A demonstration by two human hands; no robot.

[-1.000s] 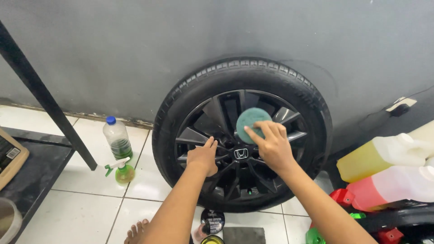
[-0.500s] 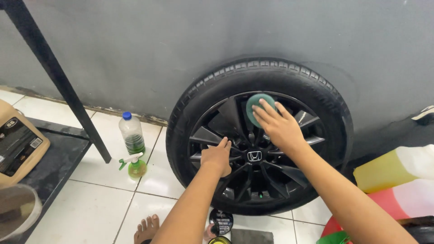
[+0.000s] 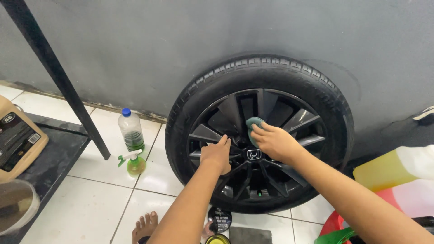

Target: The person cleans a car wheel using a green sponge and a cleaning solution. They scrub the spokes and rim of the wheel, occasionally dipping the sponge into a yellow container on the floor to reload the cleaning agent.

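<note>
A car wheel with a black tyre (image 3: 212, 86) and dark spoked rim (image 3: 289, 122) leans upright against a grey wall. My right hand (image 3: 273, 142) presses a round green applicator pad (image 3: 252, 124) against the spokes just above the hub cap (image 3: 254, 154). My left hand (image 3: 217, 153) grips a spoke on the left half of the rim, steadying the wheel.
A clear bottle with a blue cap (image 3: 131, 131) and a small green spray bottle (image 3: 134, 163) stand on the white tiles to the left. A black diagonal bar (image 3: 58, 77), a tan jug (image 3: 18, 138), a yellow jug (image 3: 393, 169), a black tin (image 3: 220, 219) and my bare foot (image 3: 144, 227) are nearby.
My right hand has slid the green pad down and left, from the upper spokes toward the hub. The view has shifted so the wheel sits further right.
</note>
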